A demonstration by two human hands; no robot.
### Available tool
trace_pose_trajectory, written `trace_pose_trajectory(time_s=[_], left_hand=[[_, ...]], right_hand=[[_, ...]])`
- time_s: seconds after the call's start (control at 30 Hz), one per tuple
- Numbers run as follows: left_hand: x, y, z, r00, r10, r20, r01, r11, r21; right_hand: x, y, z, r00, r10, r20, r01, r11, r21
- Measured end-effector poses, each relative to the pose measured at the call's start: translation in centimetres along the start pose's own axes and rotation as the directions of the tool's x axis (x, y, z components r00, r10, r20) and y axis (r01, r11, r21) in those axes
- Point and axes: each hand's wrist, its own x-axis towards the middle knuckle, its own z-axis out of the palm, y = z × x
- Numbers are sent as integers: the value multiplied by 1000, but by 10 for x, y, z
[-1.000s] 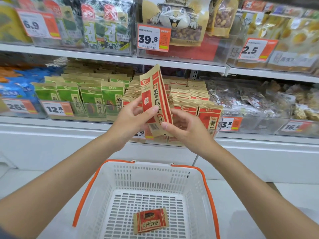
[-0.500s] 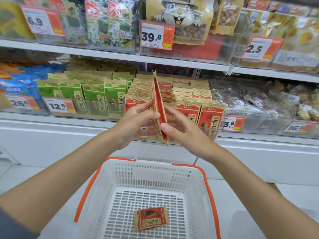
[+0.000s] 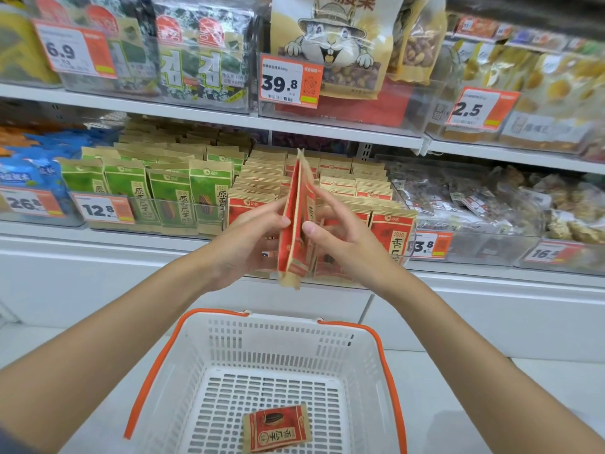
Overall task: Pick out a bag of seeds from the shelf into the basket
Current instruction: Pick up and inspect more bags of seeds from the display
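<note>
Basket point(image 3: 262, 342) below hands: one red bag point(image 3: 276, 427) lies inside. Above it, left hand point(image 3: 252, 237) and right hand point(image 3: 347, 237) pinch second bag point(image 3: 294, 221) edge-on, just before shelf point(image 3: 131, 244). Remaining: lower it in.

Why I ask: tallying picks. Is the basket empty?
No, one red seed packet lies flat on the floor of the white basket, below the bag held by the left hand and right hand.

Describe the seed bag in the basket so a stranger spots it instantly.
Find the orange-handled white basket below the shelves. On its slatted floor lies one red seed bag, flat and alone, unlike the red bags upright on the shelf.
</note>
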Motion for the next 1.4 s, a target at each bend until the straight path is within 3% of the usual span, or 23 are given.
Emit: trace_pose_trajectory(time_s=[0.13, 0.23, 0.37, 0.43, 0.53, 0.63, 0.8, 1.0, 1.13, 1.33, 1.4], left_hand=[[4, 17, 5, 999, -30, 36, 29, 999, 30], [15, 33, -4, 998, 24, 51, -32, 984, 174], [45, 47, -30, 967, 178, -185, -107, 935, 340], [64, 48, -43, 909, 287, -301, -99, 853, 512], [87, 43, -59, 889, 340, -308, -16, 695, 719], [103, 38, -65, 934, 282, -222, 43, 525, 850], [125, 26, -74, 992, 122, -42, 13, 227, 974], [121, 17, -80, 983, 178, -54, 4, 269, 963], [117, 14, -79, 974, 215, -79, 12, 295, 955], [117, 14, -76, 969, 223, -103, 27, 318, 948], [117, 13, -76, 968, 230, -104, 27, 314, 949]], right_hand=[[15, -11, -18, 995, -23, -98, 27, 999, 37], [33, -18, -41, 992, -52, -119, 47, 998, -45], [68, -33, -70, 954, -161, -252, 116, 976, -185], [87, -39, -82, 912, -216, -349, 144, 965, -219], [117, -36, -90, 868, -276, -414, 153, 940, -306], [144, -20, -85, 849, -312, -426, 140, 911, -388], [170, 15, -60, 877, -286, -386, 113, 904, -413], [178, 34, -60, 871, -273, -408, 101, 912, -397], [177, 38, -64, 819, -300, -489, 122, 924, -363], [176, 41, -58, 861, -256, -439, 66, 913, -403], [179, 43, -57, 904, -176, -391, 4, 916, -402]])
